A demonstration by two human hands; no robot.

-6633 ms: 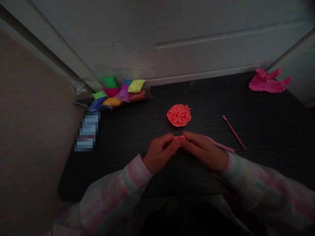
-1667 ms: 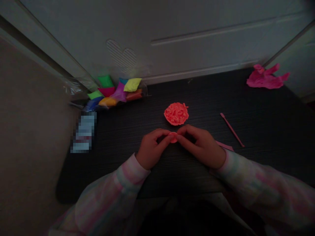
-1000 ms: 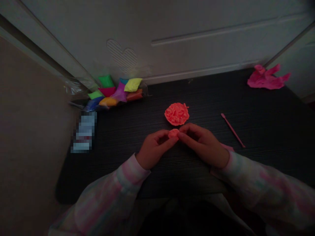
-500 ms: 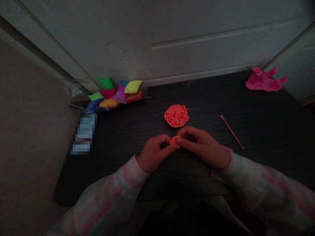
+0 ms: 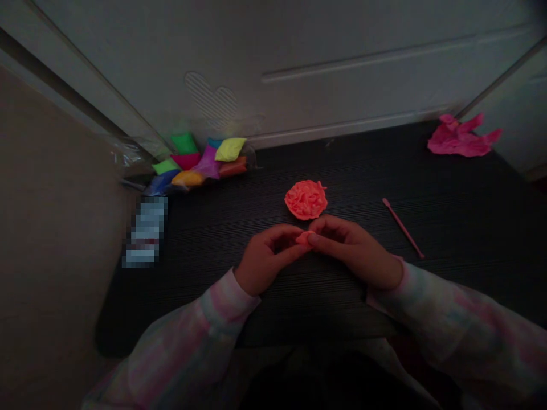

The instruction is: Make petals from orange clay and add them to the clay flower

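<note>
A small piece of coral-pink modelling clay is pinched between both hands over the dark table. My left hand grips its left side with thumb and fingers. My right hand presses its right side, the thumb lying on top. Just beyond the fingertips lies a round, ruffled coral clay flower, apart from the hands. A thin pink modelling tool rests on the table to the right of my right hand.
A clear bag of colourful clay packets lies at the table's back left. A blurred pale rectangular object is near the left edge. Crumpled pink material sits at the back right. A white panelled surface rises behind the dark table.
Both hands have shifted slightly, with the left fingers extended further along the clay piece. The flower and tool have stayed in place.
</note>
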